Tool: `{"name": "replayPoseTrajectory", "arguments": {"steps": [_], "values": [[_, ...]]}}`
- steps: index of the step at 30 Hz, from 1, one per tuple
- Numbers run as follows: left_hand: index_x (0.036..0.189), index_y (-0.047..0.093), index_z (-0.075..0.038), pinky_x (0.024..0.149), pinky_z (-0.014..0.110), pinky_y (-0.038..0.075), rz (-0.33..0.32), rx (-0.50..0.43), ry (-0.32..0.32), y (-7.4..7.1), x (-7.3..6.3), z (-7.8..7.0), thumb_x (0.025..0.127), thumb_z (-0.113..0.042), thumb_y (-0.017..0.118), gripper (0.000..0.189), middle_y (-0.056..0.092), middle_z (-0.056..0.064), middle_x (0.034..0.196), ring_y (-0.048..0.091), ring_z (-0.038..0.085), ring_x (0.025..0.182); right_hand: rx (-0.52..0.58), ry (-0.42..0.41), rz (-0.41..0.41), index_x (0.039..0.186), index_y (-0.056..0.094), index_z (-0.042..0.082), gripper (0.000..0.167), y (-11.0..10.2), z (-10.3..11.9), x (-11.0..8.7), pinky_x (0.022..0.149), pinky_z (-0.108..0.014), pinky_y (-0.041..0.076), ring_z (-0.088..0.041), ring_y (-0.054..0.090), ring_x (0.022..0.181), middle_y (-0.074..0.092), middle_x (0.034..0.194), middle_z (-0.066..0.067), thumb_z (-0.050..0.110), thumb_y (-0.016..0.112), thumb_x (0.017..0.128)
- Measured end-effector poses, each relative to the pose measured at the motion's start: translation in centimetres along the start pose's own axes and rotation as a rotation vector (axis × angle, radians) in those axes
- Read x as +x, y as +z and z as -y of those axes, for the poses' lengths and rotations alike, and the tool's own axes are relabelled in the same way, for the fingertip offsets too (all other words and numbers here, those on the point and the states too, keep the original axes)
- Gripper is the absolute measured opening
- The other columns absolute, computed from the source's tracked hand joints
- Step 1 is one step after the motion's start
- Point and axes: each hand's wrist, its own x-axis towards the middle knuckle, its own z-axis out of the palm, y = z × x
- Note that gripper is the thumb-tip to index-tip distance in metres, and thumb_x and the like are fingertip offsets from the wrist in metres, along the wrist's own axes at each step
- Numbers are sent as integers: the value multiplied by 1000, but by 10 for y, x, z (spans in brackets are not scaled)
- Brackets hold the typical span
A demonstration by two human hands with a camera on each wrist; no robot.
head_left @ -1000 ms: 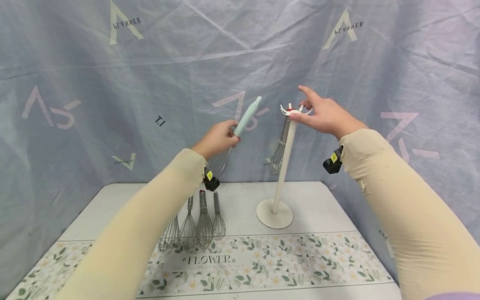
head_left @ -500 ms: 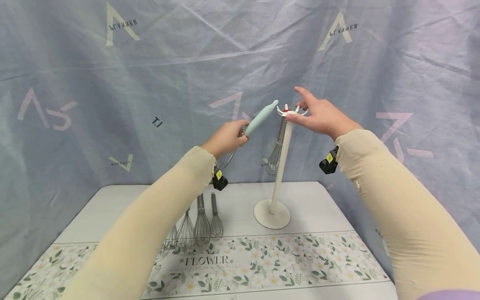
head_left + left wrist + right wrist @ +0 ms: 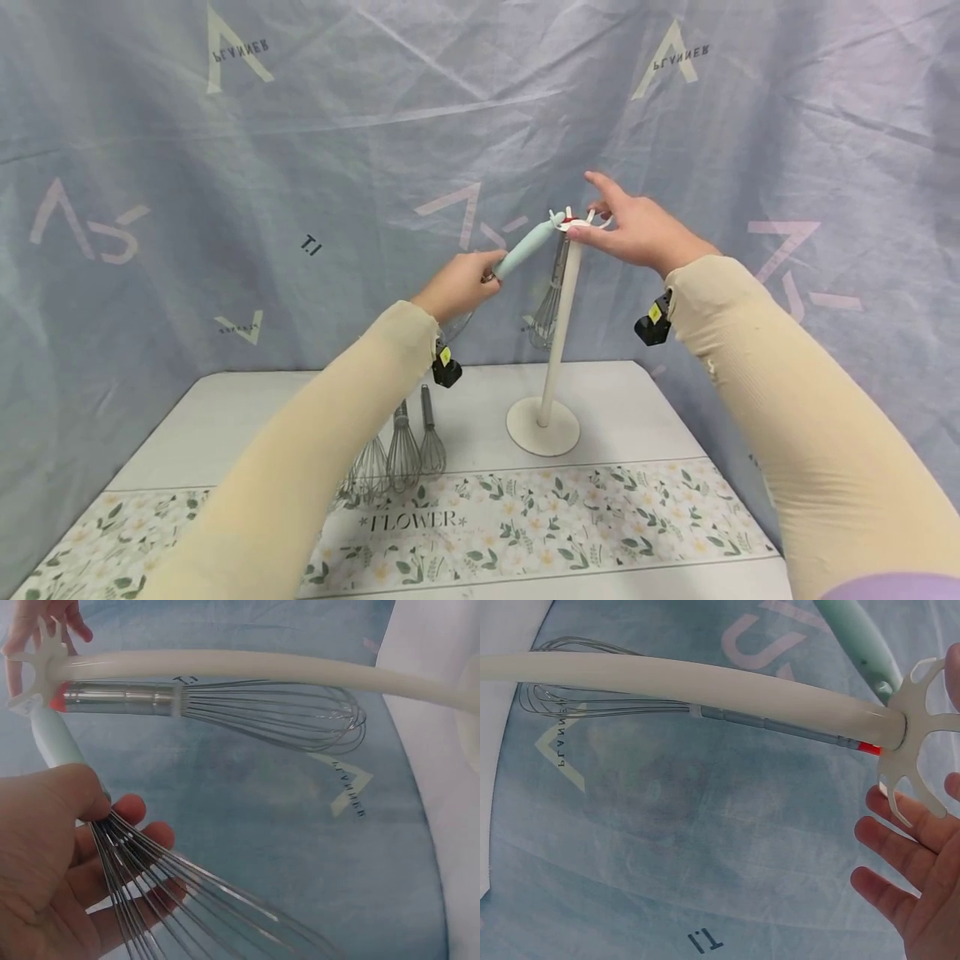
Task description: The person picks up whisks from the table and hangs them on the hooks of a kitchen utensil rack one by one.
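My left hand [image 3: 463, 282] grips a whisk with a mint-green handle [image 3: 528, 247], holding it where the wires [image 3: 172, 877] meet the handle. The handle's tip meets a prong on the hooked top [image 3: 46, 664] of a white stand [image 3: 558, 333]; whether its loop sits over the prong is hard to tell. My right hand [image 3: 647, 227] steadies that top between thumb and fingers, one finger raised; in the right wrist view several fingers [image 3: 904, 859] spread beside the prongs. From the top hangs a steel whisk [image 3: 124, 697] with a red end, alongside the pole.
Several steel whisks [image 3: 403, 450] lie on the white table [image 3: 480, 392] at left, partly behind my left sleeve. The stand's round base [image 3: 542, 442] rests near the back. A floral runner [image 3: 540, 525] crosses the front, and a grey-blue cloth [image 3: 375, 167] hangs behind.
My left hand has moved right, carrying the mint-handled whisk until its handle tip reached the stand's top. The handle leans over more. My right hand stays at the stand's top.
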Motion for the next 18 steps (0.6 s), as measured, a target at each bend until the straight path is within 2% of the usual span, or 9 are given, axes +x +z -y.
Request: {"name": "replayPoseTrajectory", "arguments": {"steps": [4,7,13,15,18], "values": [[153,45,-19,70,32,47,15,-54,-10,12,2,5,105,-12,51,49,68,7,112,57,19,81,13,3,-3,163,-6,31,99,1,0,0,111,-60,32,-42,41,140,42,157,-13,70,52,93],[154,42,-21,72,33,49,14,-116,-14,26,4,7,105,-12,52,51,68,8,111,59,20,85,25,4,-7,163,-7,31,99,3,1,1,110,-61,33,-43,40,140,41,158,-13,70,52,93],[153,41,-23,71,32,49,11,-298,-32,62,6,11,104,-9,55,53,66,9,109,60,19,88,25,9,-11,163,-8,31,98,4,-1,1,111,-62,31,-43,39,141,39,159,-13,69,51,94],[150,43,-19,70,32,47,20,-316,-61,74,5,12,104,-11,53,48,65,10,108,58,19,86,24,4,-20,163,-7,30,98,5,-1,1,112,-61,31,-43,39,141,39,159,-14,69,51,94],[151,40,-13,75,33,50,34,-298,-116,90,3,12,105,-15,51,47,63,9,115,58,18,90,24,-1,-30,163,-6,29,98,6,-2,2,112,-61,30,-42,38,142,40,158,-15,68,52,95]]}}
